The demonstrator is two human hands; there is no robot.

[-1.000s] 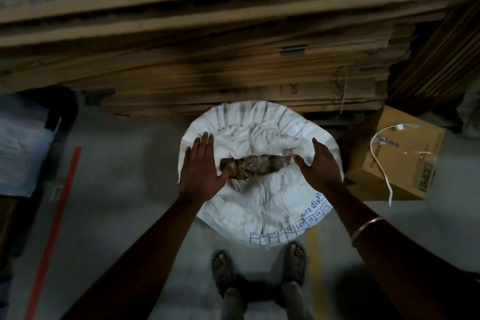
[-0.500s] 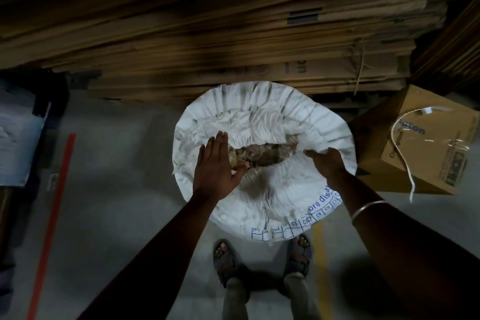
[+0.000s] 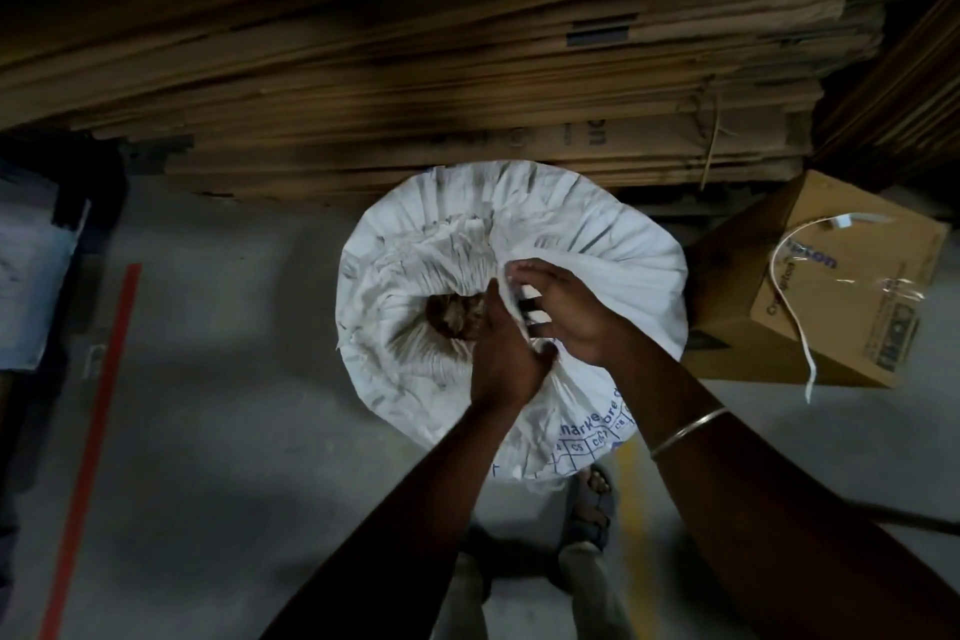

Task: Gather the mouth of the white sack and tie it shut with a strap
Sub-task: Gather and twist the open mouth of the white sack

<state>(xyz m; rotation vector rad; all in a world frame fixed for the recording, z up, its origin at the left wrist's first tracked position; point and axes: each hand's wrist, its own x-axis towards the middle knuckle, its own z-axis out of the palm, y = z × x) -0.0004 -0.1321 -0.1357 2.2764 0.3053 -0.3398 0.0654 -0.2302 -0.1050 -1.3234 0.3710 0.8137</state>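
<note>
Fingers (image 3: 524,276) of the right hand (image 3: 576,312) are pinching a fold of the sack (image 3: 613,255) at its mouth, while the left hand (image 3: 501,353) is closing on gathered cloth beside it. Standing on the floor (image 3: 234,431), the sack is only part gathered; brown contents (image 3: 452,314) are showing. Untouched, the strap (image 3: 789,296) is lying on a box (image 3: 831,327) nearby. Cardboard stacks (image 3: 467,68) are crowding behind.
</note>
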